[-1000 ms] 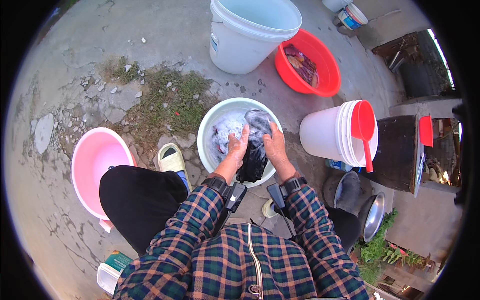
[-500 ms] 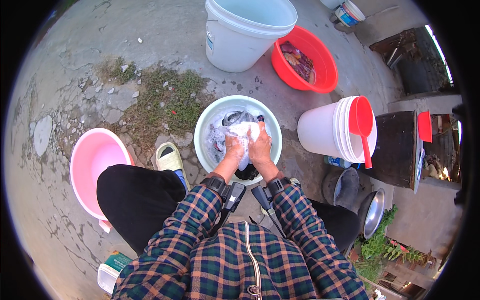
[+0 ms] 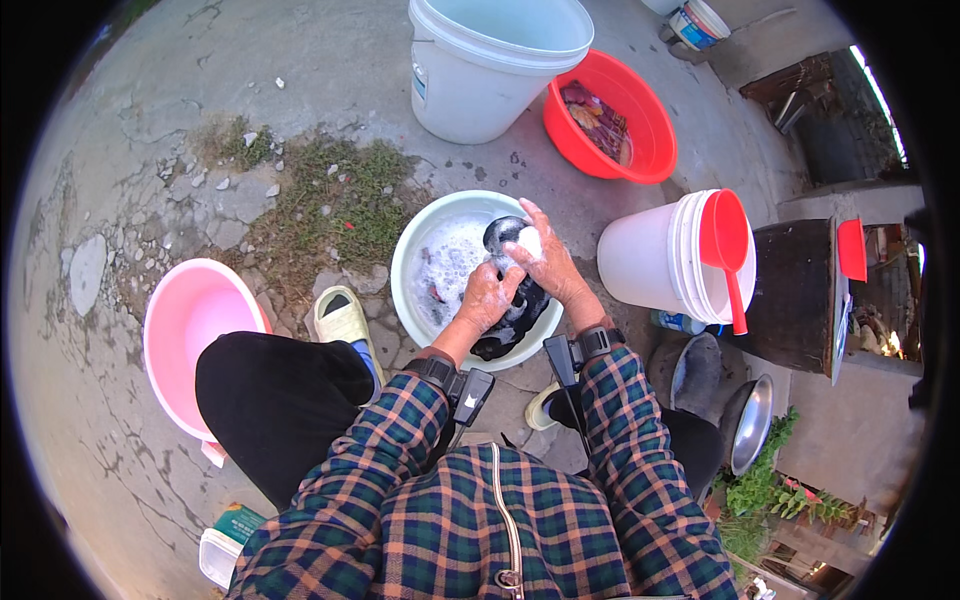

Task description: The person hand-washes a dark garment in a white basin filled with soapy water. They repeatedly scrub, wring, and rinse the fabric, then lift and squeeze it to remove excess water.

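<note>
A pale green basin (image 3: 402,285) stands on the ground in front of me, holding white suds (image 3: 447,262). A wet black cloth (image 3: 522,312) is bunched up on its right side, and its folds hide its exact kind. My left hand (image 3: 487,298) is closed on the middle of the cloth. Just beyond it, my right hand (image 3: 548,265) grips the cloth's upper end, fingers bent around it. A white lump (image 3: 529,241) shows between its thumb and fingers; whether it is foam or soap I cannot make out.
Beyond the basin stand a large white bucket (image 3: 480,95) and a red basin (image 3: 655,150) with patterned cloth inside. To the right, a white bucket (image 3: 640,262) carries a red dipper (image 3: 722,232). Metal bowls (image 3: 752,425) lie nearer. A pink basin (image 3: 175,330) sits left.
Both hands were side by side around a foamy mass. The right hand has moved right and up with fingers raised, the left sits lower, and more black cloth shows.
</note>
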A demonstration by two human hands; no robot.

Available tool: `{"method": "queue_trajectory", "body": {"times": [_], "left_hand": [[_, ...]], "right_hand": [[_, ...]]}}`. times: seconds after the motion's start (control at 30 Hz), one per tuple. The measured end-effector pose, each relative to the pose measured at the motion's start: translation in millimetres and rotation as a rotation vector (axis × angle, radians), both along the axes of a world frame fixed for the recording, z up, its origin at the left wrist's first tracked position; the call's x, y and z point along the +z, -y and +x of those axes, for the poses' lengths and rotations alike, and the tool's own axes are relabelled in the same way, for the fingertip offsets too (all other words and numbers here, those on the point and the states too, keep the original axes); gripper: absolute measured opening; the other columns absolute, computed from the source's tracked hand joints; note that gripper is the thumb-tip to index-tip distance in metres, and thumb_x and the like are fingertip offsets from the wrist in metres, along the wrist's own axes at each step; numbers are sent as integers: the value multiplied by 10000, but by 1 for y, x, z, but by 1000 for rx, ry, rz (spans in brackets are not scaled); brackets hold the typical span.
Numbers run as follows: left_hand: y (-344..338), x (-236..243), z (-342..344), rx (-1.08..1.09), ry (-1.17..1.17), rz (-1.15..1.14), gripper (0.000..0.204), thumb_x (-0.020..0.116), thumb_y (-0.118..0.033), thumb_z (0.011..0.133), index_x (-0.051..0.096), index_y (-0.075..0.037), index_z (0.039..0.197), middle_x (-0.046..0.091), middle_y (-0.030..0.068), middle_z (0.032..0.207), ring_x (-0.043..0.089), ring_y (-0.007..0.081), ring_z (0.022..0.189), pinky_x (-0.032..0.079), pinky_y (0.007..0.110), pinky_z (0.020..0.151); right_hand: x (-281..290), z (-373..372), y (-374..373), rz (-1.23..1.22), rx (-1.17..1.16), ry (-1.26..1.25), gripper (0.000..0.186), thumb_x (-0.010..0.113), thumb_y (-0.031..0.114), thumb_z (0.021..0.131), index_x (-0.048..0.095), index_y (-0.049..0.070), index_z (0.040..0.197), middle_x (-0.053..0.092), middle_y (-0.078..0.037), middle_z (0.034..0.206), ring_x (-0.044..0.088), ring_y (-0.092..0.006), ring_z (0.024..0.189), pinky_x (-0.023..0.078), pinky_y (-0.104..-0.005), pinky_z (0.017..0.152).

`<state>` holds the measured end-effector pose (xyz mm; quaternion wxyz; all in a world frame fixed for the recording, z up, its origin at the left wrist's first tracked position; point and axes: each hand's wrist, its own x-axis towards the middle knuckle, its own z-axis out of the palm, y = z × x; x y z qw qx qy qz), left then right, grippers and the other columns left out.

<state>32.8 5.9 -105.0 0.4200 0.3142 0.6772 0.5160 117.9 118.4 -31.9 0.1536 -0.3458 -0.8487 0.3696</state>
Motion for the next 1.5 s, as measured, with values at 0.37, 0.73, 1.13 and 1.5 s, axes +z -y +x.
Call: {"method": "queue_trajectory", "body": {"times": [0.37, 0.73, 1.13, 1.5], "left_hand": [[-8, 16, 0, 269, 314, 314, 562, 536, -433, 975, 463, 2, 1323, 577, 176, 1232, 535, 260, 1168, 391, 360, 1028], [-6, -6, 11, 135, -248, -26, 365, 506, -320, 981, 649, 8, 1056, 683, 206, 961, 656, 348, 866, 510, 419, 771], [-8, 10, 11, 109, -71, -82, 497, 532, -482, 951, 544, -5, 1090, 646, 257, 989, 625, 413, 964, 478, 446, 851], [-6, -27, -39, 598, -155, -142, 510, 649, -388, 900, 465, 15, 1153, 501, 229, 1139, 525, 385, 1062, 419, 458, 935]], "right_hand": [[-17, 6, 33, 167, 55, -130, 437, 557, 165, 849, 515, -5, 1250, 542, -216, 1257, 521, -402, 1147, 401, -442, 1022], [-26, 11, 46, 37, -182, -83, 276, 586, 133, 866, 615, -2, 1105, 693, -212, 911, 673, -396, 872, 537, -423, 768], [-13, 32, 19, -328, -52, 38, 526, 622, 326, 885, 513, -18, 1268, 630, -239, 1147, 611, -340, 1082, 452, -392, 952], [6, 56, -1, -556, -302, -230, 396, 608, 122, 764, 627, -7, 1138, 661, -67, 972, 606, -150, 880, 486, -289, 842]]}}
